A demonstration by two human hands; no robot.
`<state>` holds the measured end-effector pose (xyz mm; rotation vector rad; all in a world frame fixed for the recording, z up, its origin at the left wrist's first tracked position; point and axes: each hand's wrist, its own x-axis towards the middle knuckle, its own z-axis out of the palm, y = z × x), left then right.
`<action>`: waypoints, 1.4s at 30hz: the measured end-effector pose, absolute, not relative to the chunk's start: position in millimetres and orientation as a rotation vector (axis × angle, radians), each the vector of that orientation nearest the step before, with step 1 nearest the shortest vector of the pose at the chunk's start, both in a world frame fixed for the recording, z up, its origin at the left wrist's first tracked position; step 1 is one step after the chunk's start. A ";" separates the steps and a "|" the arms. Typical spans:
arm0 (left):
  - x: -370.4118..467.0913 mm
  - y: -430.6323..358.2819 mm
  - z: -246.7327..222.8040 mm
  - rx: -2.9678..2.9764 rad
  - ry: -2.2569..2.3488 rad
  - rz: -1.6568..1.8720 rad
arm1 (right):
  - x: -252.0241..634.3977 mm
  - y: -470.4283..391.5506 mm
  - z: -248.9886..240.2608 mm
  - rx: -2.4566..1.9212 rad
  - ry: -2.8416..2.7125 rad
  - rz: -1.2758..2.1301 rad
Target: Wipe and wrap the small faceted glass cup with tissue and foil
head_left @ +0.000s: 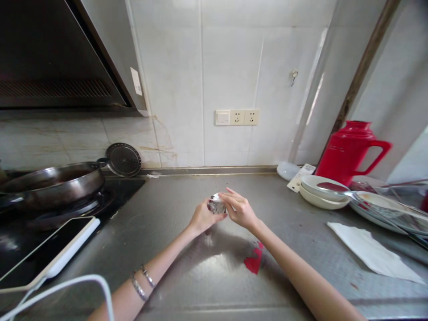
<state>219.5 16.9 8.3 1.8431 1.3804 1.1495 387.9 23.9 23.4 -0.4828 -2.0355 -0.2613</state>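
Note:
Over the middle of the metal counter, my left hand point(203, 217) is wrapped around a small, clear, shiny container point(217, 206) that looks like glass. Its far side and lower part are hidden by my fingers. My right hand point(241, 208) bends over the container from the right, fingers together at its top edge. A small white piece point(216, 196), perhaps paper or tissue, shows by those fingertips; whether they pinch it is unclear. Torn red scraps point(254, 262) lie on the counter between my forearms.
At left, a metal pan point(60, 183) sits on the black stove, with a phone and power bank point(50, 254) and white cable nearer me. At right are stacked bowls point(324, 194), plates, a white napkin point(374, 252) and a red thermos point(349, 151). Sockets point(237, 117) are on the wall.

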 end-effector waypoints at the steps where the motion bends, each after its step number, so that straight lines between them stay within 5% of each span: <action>1: 219.4 17.1 8.1 1.831 1.391 1.143 | 387.9 24.4 23.2 -0.499 -2.016 -0.252; 25: 215.8 22.3 8.5 1.667 1.171 1.187 | 382.1 19.6 17.5 -0.393 -2.036 -0.155; 42: 217.2 16.8 13.1 1.604 1.152 1.133 | 388.7 32.6 15.0 -0.721 -1.775 0.114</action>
